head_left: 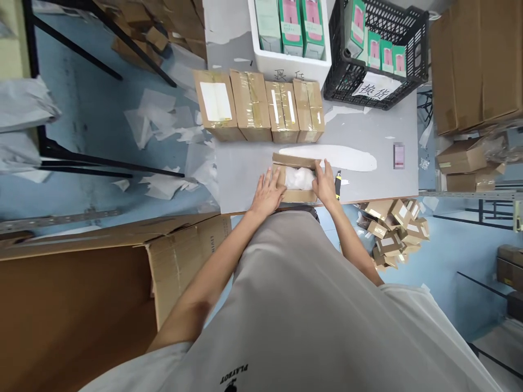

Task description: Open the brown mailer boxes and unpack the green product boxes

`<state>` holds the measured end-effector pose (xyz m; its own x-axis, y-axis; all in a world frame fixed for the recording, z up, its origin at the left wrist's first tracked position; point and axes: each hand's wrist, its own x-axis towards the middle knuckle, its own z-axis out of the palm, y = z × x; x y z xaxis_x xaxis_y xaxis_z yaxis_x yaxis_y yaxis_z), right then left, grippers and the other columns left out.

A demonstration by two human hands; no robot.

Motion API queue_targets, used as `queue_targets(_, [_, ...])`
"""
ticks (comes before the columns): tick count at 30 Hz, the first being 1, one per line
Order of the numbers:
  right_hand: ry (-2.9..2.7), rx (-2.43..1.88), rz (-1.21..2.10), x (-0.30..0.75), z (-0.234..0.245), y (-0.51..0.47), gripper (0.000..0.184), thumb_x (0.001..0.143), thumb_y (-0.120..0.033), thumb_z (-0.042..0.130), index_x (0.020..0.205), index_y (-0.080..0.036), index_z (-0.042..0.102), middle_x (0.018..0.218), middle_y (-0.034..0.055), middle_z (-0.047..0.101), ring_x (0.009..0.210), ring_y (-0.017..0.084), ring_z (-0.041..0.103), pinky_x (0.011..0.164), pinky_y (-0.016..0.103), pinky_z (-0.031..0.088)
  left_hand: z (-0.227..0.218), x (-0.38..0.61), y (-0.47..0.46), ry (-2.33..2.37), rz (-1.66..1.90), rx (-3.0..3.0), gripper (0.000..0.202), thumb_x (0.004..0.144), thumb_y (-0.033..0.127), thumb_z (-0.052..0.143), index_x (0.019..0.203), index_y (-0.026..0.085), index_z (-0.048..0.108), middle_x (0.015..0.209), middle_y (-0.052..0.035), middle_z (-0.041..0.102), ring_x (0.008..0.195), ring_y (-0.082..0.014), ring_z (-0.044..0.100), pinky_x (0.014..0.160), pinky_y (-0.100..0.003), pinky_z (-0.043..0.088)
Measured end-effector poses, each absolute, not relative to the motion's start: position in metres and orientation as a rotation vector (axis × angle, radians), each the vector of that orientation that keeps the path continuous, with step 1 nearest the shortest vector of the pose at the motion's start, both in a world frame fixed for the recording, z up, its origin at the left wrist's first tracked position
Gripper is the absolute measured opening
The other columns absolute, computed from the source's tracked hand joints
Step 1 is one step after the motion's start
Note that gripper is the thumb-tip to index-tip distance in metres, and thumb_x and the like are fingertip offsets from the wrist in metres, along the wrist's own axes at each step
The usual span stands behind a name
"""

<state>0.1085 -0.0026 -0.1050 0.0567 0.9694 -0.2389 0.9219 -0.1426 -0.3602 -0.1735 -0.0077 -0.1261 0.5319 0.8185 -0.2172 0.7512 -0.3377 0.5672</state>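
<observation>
In front of me on the table, near its front edge, lies a small cardboard box [300,195] with its long flaps spread apart. White wrapped padding [299,178] shows inside; what it covers is hidden. My left hand [268,190] rests with fingers outstretched on the box's left end. At the right end, my right hand [324,182] touches the box with its fingers apart. A yellow and black utility knife [338,184] lies on the table just right of my right hand.
Several taped cartons [251,106] stand in a row behind the box. Farther back are a white foam bin [290,64] and a black crate [378,81] holding green and pink boxes. A small pink packet [399,156] lies right. A large open carton [183,256] stands left.
</observation>
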Motion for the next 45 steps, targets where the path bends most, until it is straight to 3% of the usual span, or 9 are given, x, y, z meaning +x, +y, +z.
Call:
queue_targets(10, [-1.738,-2.392,0.467,0.101,-0.093,-0.028,0.070,0.112,-0.010,0.048,0.181,-0.013,0.054,0.185,0.0308,0.049,0.171,0.039,0.049,0.142,0.063,0.043,-0.109,-0.166,0.008,1.145,0.219,2.218,0.017,0.104,0.022,0.081,0.119,0.023,0.089,0.202,-0.0134,0.031,0.191,-0.0474,0.018,0.152,-0.081,0.017])
queue_targets(14, [-1.721,-2.466,0.486,0.093,-0.098,-0.034,0.046,0.116,-0.014,0.047,0.148,-0.010,0.080,0.159,0.0291,0.070,0.147,0.041,0.060,0.131,0.060,0.051,-0.098,-0.193,0.003,1.288,0.310,2.162,0.034,0.108,0.031,0.076,0.141,0.024,0.083,0.203,-0.0159,0.027,0.191,-0.0484,0.016,0.151,-0.084,0.018])
queue_targets(17, [-1.846,-2.388,0.626,0.092,-0.104,-0.038,0.050,0.112,-0.005,0.043,0.133,-0.015,0.087,0.145,0.0231,0.077,0.135,0.038,0.062,0.126,0.054,0.052,-0.099,-0.208,0.001,1.359,0.306,2.143,0.056,0.109,0.030,0.072,0.163,0.017,0.071,0.200,-0.0250,0.030,0.190,-0.0492,0.020,0.152,-0.080,0.015])
queue_targets(21, [-1.943,-2.290,0.737,0.088,-0.107,-0.036,0.061,0.107,0.000,0.041,0.153,-0.011,0.079,0.156,0.0224,0.073,0.138,0.036,0.063,0.130,0.050,0.051,-0.109,-0.202,0.003,1.314,0.218,2.142,0.060,0.112,0.031,0.063,0.169,0.013,0.068,0.183,-0.0302,0.058,0.178,-0.0484,0.047,0.149,-0.073,0.032])
queue_targets(24, [-1.980,-2.234,0.799,0.076,-0.103,-0.027,0.057,0.114,-0.019,0.060,0.169,-0.008,0.067,0.169,0.0269,0.065,0.149,0.039,0.062,0.134,0.052,0.052,-0.116,-0.184,0.011,1.283,0.160,2.108,0.059,0.114,0.034,0.057,0.168,0.012,0.071,0.163,-0.0295,0.074,0.162,-0.0487,0.063,0.140,-0.069,0.047])
queue_targets(29, [-1.905,-2.405,0.929,0.036,-0.101,-0.004,0.096,0.110,-0.048,0.082,0.191,-0.019,0.039,0.182,0.0316,0.048,0.157,0.048,0.064,0.127,0.060,0.060,-0.125,-0.159,0.040,1.230,0.161,2.097,0.089,0.103,0.020,0.064,0.190,0.018,0.045,0.196,-0.0196,0.044,0.164,-0.0454,0.064,0.137,-0.059,0.055])
queue_targets(33, [-1.883,-2.458,0.982,0.013,-0.106,0.013,0.095,0.109,-0.030,0.083,0.192,-0.025,0.037,0.176,0.0299,0.053,0.149,0.044,0.072,0.122,0.057,0.065,-0.131,-0.153,0.063,1.179,0.018,2.093,0.107,0.092,0.011,0.071,0.194,0.021,0.040,0.196,-0.0184,0.044,0.164,-0.0454,0.066,0.136,-0.057,0.057])
queue_targets(40, [-1.959,-2.393,0.986,0.013,-0.109,0.020,0.081,0.111,0.000,0.042,0.189,-0.023,0.046,0.163,0.0289,0.066,0.139,0.037,0.078,0.117,0.052,0.068,-0.134,-0.147,0.072,1.152,0.021,2.052,0.113,0.085,0.005,0.070,0.193,0.023,0.041,0.188,-0.0164,0.055,0.163,-0.0399,0.068,0.137,-0.048,0.057])
queue_targets(45, [-1.864,-2.145,1.041,0.037,-0.100,-0.001,0.085,0.103,-0.001,0.058,0.185,-0.017,0.048,0.169,0.0229,0.070,0.149,0.034,0.075,0.130,0.049,0.060,-0.127,-0.147,0.062,1.152,0.228,1.952,0.096,0.091,0.012,0.072,0.185,0.017,0.052,0.185,-0.0185,0.059,0.171,-0.0369,0.060,0.143,-0.050,0.051])
